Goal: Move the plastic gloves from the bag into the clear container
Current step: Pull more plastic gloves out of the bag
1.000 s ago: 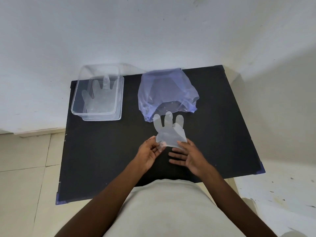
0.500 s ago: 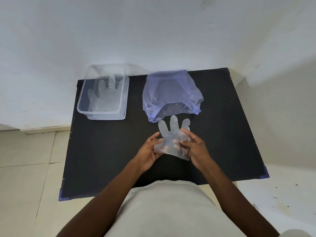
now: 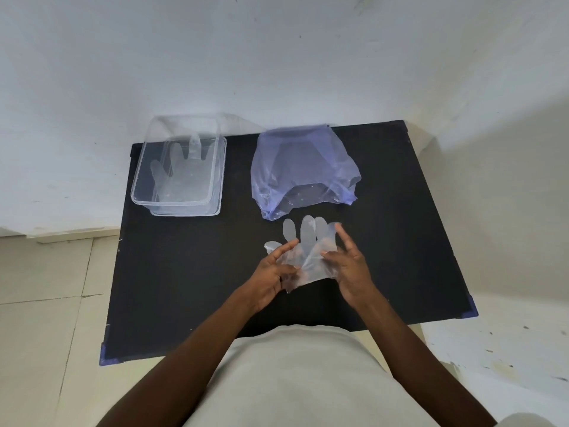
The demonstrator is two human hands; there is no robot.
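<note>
A thin clear plastic glove [image 3: 308, 241] is stretched between both hands just above the black table [image 3: 191, 272], its fingers pointing away from me. My left hand [image 3: 272, 277] pinches its left side near the thumb. My right hand [image 3: 349, 266] holds its right edge with the fingers spread. Beyond the glove lies the bluish translucent bag [image 3: 303, 167], its mouth facing me. The clear container [image 3: 181, 172] stands at the table's far left corner with another glove [image 3: 181, 167] lying flat inside.
The table stands against a white wall. Pale floor tiles run along its left side and a white speckled surface lies to its right. My light shirt covers the near table edge.
The glove has been spread wider between my hands, and its thumb now shows on the left. My right hand has opened its fingers along the glove's right edge.
</note>
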